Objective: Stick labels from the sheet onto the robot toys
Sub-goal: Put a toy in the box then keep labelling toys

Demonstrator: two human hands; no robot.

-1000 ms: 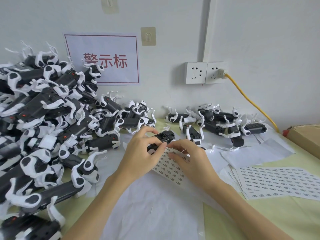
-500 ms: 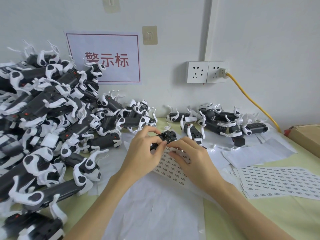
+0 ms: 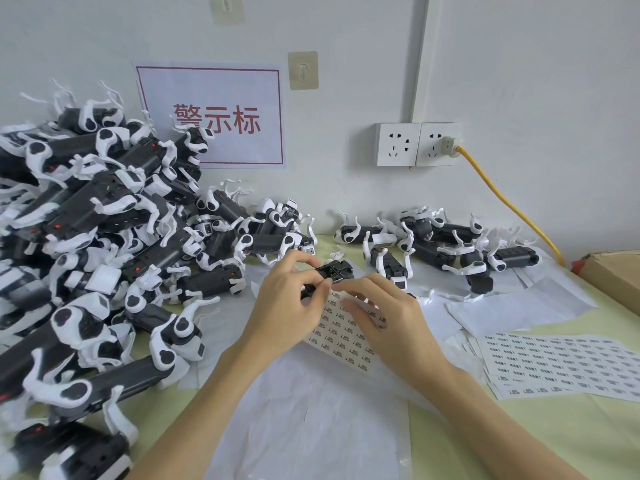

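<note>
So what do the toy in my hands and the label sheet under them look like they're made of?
The toy looks like moulded plastic: matte black body, and the piled toys show glossy white legs. The label sheet looks like thin printed paper, flexing at its edge.

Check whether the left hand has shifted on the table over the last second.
No. The left hand still grips the toy just below the loose toys, over the label sheet.

hands [image 3: 332, 306] together, fingers curled, pinching
</note>
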